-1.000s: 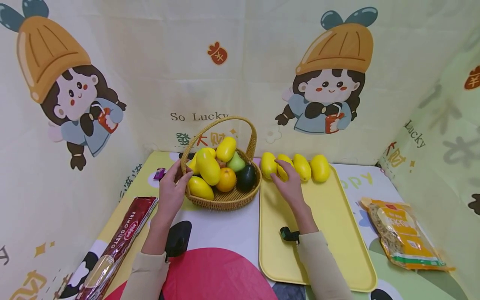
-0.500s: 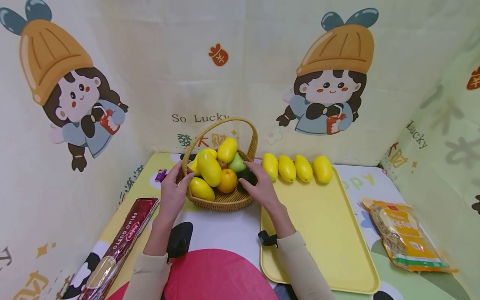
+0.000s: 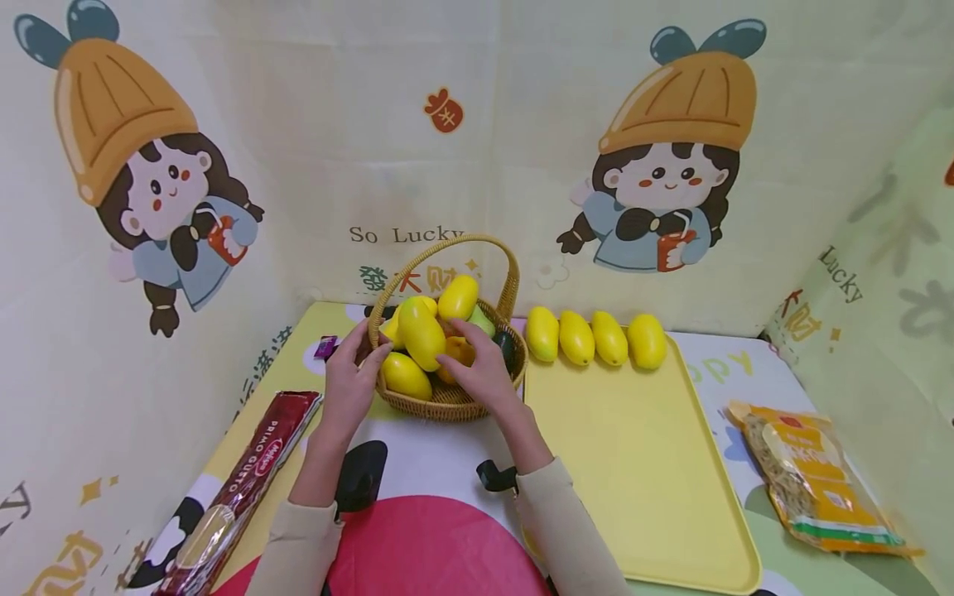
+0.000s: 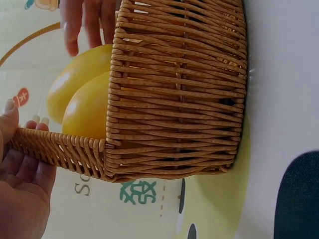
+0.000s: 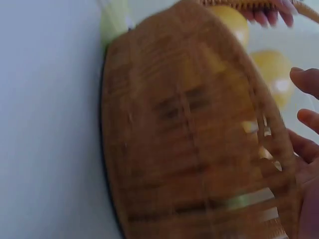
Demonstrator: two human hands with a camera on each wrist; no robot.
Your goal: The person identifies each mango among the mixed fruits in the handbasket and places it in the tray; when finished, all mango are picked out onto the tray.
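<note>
A wicker basket (image 3: 440, 411) with a tall arched handle holds several yellow mangoes, one larger greenish-yellow mango (image 3: 421, 334) among them. My left hand (image 3: 352, 377) grips the left foot of the handle; in the left wrist view its fingers and thumb (image 4: 9, 119) wrap the woven strip. Over the basket's right half is my right hand (image 3: 483, 370), thumb and fingers parted beside the larger mango. It partly covers an orange (image 3: 456, 352). Behind it show a green pear (image 3: 482, 321) and a dark avocado (image 3: 506, 349). The right wrist view is blurred; contact with fruit cannot be made out.
A yellow tray (image 3: 633, 463) lies right of the basket, with a row of several mangoes (image 3: 577, 338) along its far end. Farther right is an orange snack bag (image 3: 820, 480). A long dark-red packet (image 3: 249, 480) and a small purple packet (image 3: 325, 347) lie left.
My right hand has moved left, from the mangoes on the tray across the avocado to beside the larger mango in the basket. The left hand keeps its hold on the handle.
</note>
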